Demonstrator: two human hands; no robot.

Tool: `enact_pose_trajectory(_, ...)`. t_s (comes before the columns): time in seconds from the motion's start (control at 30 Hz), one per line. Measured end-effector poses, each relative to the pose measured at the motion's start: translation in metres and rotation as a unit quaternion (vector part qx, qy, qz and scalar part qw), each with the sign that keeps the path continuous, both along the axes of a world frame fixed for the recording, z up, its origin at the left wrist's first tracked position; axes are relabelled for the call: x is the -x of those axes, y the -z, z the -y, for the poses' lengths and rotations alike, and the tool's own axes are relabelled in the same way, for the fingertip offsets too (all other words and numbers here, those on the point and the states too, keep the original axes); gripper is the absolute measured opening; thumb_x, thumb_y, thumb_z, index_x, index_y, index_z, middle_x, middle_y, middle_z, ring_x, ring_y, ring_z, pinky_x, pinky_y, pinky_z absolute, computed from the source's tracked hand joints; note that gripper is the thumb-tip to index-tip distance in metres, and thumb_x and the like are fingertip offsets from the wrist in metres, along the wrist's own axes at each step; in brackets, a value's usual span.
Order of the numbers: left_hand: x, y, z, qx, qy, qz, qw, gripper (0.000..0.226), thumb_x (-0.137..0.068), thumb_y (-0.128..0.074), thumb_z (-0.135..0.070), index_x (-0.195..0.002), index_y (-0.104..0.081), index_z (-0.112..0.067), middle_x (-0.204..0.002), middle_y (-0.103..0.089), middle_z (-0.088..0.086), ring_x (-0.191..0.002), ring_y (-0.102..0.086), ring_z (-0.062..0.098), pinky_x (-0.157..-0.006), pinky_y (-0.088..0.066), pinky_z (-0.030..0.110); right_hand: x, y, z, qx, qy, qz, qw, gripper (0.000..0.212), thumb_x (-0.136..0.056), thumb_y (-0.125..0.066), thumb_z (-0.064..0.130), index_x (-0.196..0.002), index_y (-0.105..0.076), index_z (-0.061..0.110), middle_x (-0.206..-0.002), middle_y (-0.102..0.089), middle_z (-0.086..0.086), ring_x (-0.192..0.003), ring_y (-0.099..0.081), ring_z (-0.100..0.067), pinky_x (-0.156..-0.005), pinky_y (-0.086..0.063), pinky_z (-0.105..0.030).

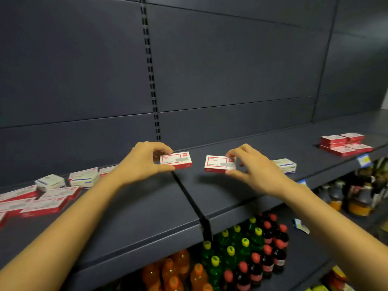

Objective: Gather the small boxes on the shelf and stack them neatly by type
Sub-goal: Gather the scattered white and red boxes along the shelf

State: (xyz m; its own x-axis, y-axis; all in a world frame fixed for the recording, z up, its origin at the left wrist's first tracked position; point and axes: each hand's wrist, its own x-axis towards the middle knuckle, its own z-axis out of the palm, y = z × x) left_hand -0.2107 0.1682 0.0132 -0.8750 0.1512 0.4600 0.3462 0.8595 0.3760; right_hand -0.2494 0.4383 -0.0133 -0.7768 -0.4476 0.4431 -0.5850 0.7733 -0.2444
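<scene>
Loads of bottles (241, 248) closest to me, under the shelf (147, 206): orange ones, green ones, dark ones with red caps. Up on the shelf each hand's got a red-and-white box. Left hand (142, 162) pinches the left box (176, 160) by its end, right hand (254, 166) pinches the right box (219, 163), with a small gap between the two. Can't tell if they're touching the shelf. Messy red pile (42, 200) off left with blue-white boxes (50, 181) behind it, one blue box (286, 164) just past the right hand, tidy red stack (344, 143) far right. Grey back panel (231, 70) behind it all.
</scene>
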Motion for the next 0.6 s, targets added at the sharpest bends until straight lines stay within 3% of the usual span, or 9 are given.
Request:
enact_pose_trajectory(0.1,0.01,-0.003,-0.039,-0.008,0.027,0.003,1.0,0.041,-0.071,-0.078,-0.022,-0.109,-0.065,-0.013,-0.106,-0.069,0.001,-0.094,-0.063,0.013,-0.085,-0.05,0.022,0.001,-0.001,-0.036,0.003,0.019,-0.008,1.0,0.038,-0.087,-0.056,0.042,-0.121,-0.048,0.028,-0.122,-0.046,0.006,-0.101,-0.048,-0.01,-0.076,-0.042,-0.03)
enact_pose_trajectory(0.23,0.024,-0.006,-0.095,0.004,0.062,-0.008,0.998,0.042,-0.071,-0.078,-0.026,-0.108,-0.065,-0.014,-0.104,-0.068,-0.002,-0.089,-0.061,0.009,-0.073,-0.046,0.01,0.003,-0.004,-0.093,-0.007,0.045,-0.009,0.999,0.039,-0.088,-0.055,0.042,-0.124,-0.045,0.03,-0.125,-0.044,0.008,-0.099,-0.045,-0.008,-0.076,-0.044,-0.031)
enact_pose_trajectory(0.43,0.049,-0.006,-0.19,0.006,0.092,-0.015,0.996,0.043,-0.071,-0.077,-0.029,-0.108,-0.065,-0.014,-0.106,-0.068,0.0,-0.091,-0.061,0.011,-0.081,-0.05,0.021,0.006,-0.009,-0.191,-0.01,0.073,-0.009,0.997,0.041,-0.088,-0.056,0.04,-0.126,-0.047,0.026,-0.122,-0.045,0.004,-0.107,-0.047,-0.013,-0.086,-0.047,-0.037)
enact_pose_trajectory(0.6,0.071,0.004,-0.268,0.005,0.102,-0.022,0.995,0.043,-0.07,-0.078,-0.031,-0.108,-0.064,-0.017,-0.106,-0.068,-0.001,-0.09,-0.058,0.008,-0.08,-0.046,0.019,0.016,-0.004,-0.272,-0.016,0.092,-0.013,0.996,0.041,-0.088,-0.056,0.04,-0.125,-0.047,0.025,-0.12,-0.046,0.004,-0.107,-0.048,-0.015,-0.078,-0.041,-0.027)
